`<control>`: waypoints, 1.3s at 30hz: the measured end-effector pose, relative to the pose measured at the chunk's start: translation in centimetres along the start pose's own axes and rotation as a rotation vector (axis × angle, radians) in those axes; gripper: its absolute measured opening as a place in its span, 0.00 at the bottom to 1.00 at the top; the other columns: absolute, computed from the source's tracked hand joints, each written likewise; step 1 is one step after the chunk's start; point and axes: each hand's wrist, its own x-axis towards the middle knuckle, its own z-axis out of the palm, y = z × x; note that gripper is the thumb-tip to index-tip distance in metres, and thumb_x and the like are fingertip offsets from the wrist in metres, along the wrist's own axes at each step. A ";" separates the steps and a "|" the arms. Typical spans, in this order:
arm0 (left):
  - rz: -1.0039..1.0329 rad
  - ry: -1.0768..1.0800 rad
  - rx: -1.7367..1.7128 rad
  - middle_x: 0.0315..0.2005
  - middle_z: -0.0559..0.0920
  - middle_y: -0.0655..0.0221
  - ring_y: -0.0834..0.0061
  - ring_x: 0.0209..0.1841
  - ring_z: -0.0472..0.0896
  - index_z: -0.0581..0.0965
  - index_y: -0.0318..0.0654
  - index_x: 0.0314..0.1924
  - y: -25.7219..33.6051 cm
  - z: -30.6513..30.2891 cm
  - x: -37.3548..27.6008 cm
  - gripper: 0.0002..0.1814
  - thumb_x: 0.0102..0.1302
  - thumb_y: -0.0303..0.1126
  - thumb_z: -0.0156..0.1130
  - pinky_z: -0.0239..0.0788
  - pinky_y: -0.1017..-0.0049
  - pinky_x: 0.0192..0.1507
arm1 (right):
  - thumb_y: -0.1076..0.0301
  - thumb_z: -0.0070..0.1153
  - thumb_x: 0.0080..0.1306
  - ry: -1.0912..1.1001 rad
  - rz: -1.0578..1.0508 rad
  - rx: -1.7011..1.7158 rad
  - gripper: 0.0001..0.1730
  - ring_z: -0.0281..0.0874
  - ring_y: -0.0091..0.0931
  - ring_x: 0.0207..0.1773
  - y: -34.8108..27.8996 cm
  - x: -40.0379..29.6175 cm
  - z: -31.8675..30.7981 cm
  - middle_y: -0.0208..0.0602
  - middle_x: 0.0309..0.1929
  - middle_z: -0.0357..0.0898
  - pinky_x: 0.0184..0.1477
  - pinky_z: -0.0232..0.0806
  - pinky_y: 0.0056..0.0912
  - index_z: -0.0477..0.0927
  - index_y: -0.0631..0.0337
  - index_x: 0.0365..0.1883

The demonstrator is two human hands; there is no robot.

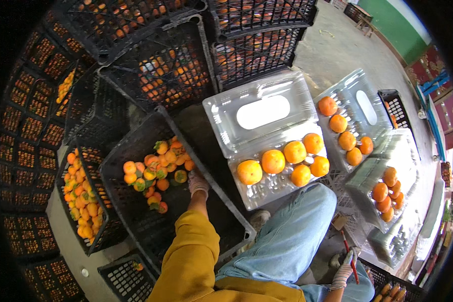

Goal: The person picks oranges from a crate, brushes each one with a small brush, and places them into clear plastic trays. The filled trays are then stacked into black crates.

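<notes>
My left hand, in a pale knit glove, reaches down into a black plastic crate beside a cluster of orange persimmons with green calyxes. Its fingertips are hard to make out, so whether it grips a fruit is unclear. Low at the right, my gloved right hand holds a thin red stick near my knee. Between the crate and my leg lies a clear plastic clamshell tray, lid folded back, with several persimmons in its cups.
A second clear tray with persimmons stands right of the first. Stacked clear trays bear more persimmons. Fruit-filled black crates rise ahead. Another persimmon crate is at left. A low crate is nearest me.
</notes>
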 end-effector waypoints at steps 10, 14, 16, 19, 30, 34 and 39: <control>-0.001 -0.388 -1.690 0.43 0.76 0.66 0.69 0.45 0.72 0.72 0.46 0.49 -3.5 -3.3 -3.3 0.24 0.55 0.51 0.56 0.65 0.64 0.49 | 0.64 0.47 0.66 0.065 -0.028 0.078 0.17 0.72 0.19 0.33 -1.6 -1.0 -0.9 0.35 0.40 0.76 0.35 0.66 0.19 0.72 0.62 0.51; 0.081 -0.787 -2.042 0.51 0.71 0.53 0.60 0.48 0.73 0.67 0.39 0.54 -1.8 -11.0 -14.1 0.32 0.52 0.48 0.59 0.69 0.62 0.48 | 0.70 0.51 0.62 0.147 0.051 0.204 0.14 0.67 0.17 0.27 -2.8 -0.4 -0.3 0.29 0.34 0.76 0.29 0.60 0.18 0.75 0.58 0.47; 0.260 -1.148 -2.023 0.53 0.69 0.48 0.55 0.51 0.72 0.64 0.34 0.57 -0.5 -12.4 -17.3 0.35 0.52 0.47 0.59 0.69 0.61 0.50 | 0.66 0.60 0.58 0.135 -0.019 0.334 0.09 0.65 0.16 0.25 -3.9 -0.3 -0.5 0.24 0.29 0.75 0.28 0.59 0.18 0.77 0.55 0.37; 0.398 -1.457 -1.845 0.56 0.65 0.46 0.50 0.53 0.70 0.58 0.31 0.60 4.4 -12.9 -23.0 0.39 0.55 0.48 0.58 0.66 0.60 0.52 | 0.66 0.60 0.57 0.049 -0.051 0.492 0.07 0.64 0.14 0.26 -5.8 -0.2 -1.3 0.21 0.26 0.72 0.28 0.59 0.18 0.77 0.55 0.33; 0.030 -1.898 -1.161 0.45 0.74 0.49 0.57 0.41 0.77 0.67 0.32 0.53 18.5 3.8 -38.5 0.34 0.57 0.53 0.54 0.74 0.65 0.40 | 0.74 0.52 0.57 0.055 -0.396 0.657 0.03 0.69 0.18 0.20 -19.3 -7.9 -6.6 0.34 0.24 0.73 0.25 0.64 0.20 0.71 0.63 0.29; 0.077 -1.846 -0.931 0.38 0.77 0.58 0.63 0.37 0.78 0.70 0.34 0.49 18.5 6.9 -42.3 0.31 0.56 0.53 0.57 0.74 0.68 0.37 | 0.75 0.53 0.57 0.048 -0.305 0.682 0.04 0.70 0.15 0.21 -17.3 -8.4 -7.7 0.31 0.21 0.75 0.24 0.64 0.16 0.72 0.62 0.31; 0.200 -1.790 -0.840 0.39 0.77 0.56 0.62 0.37 0.78 0.70 0.33 0.49 18.4 9.0 -43.9 0.31 0.56 0.53 0.56 0.73 0.69 0.37 | 0.74 0.56 0.55 0.113 -0.359 0.621 0.04 0.71 0.16 0.20 -15.2 -7.6 -8.0 0.32 0.19 0.76 0.25 0.65 0.17 0.74 0.63 0.28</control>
